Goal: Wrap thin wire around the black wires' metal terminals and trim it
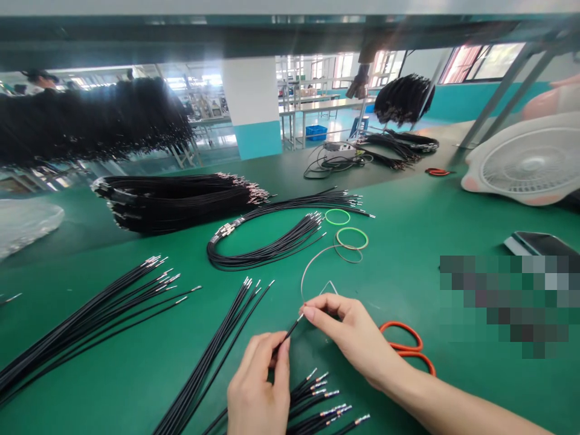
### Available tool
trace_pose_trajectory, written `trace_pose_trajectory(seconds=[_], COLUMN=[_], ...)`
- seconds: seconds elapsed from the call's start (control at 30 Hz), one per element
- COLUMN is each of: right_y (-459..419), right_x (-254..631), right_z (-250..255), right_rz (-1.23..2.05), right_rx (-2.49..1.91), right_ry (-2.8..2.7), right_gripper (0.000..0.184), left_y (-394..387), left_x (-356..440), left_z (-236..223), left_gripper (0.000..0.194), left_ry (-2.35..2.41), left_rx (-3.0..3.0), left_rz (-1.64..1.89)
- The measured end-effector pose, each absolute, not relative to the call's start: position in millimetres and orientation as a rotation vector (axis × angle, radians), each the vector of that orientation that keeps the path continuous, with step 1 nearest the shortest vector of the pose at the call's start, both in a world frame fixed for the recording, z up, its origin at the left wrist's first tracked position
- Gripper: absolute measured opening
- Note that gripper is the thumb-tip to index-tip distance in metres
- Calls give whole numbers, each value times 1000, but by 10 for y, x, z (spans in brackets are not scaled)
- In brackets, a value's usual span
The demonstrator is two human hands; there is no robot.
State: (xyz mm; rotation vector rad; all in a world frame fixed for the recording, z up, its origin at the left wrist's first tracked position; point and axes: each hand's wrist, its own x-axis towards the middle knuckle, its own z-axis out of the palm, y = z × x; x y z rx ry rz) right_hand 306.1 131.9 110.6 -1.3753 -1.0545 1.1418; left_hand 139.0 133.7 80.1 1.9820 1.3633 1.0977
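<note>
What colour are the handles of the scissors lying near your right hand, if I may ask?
The scissors handles are orange-red, shown best in the head view.

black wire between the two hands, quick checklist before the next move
1. Black wire held by left hand: ok, pinched in the fingers.
2. Metal terminal at its end: ok, showing at the fingertips of the right hand.
3. Crimp on that terminal: cannot tell, too small.
4. Thin pale loop rising from those fingertips: cannot tell whether it joins the wire.
5. Wire bundle below the hands: ok, metal ends point one way.
6. Orange-handled scissors: ok, beside the right hand.
</note>
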Motion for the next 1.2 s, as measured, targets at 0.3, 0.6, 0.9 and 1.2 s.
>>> trace_pose_trajectory(seconds=[0.3,0.6,0.9,1.2], right_y=[1253,1180,1174,1189], right_x=[3075,2998,2979,2989], right_z=[1197,1201,1176,1181], right_rz=[1228,1329,1429,1430], right_rx=[-1293,-1296,-1294,-1237], right_ry=[-1017,-1068,-1010,-941], right_gripper=[24,23,13,13], left_y=[1341,1307,1326,1311], left_x=[1473,1465,1416,1419], left_z=[877,900,791,837], left_gripper=[18,15,17,14], left_ry=[1273,1359,1401,1343], left_rx=[1966,1806,1863,2046], left_rz=[1207,1198,1138,1186])
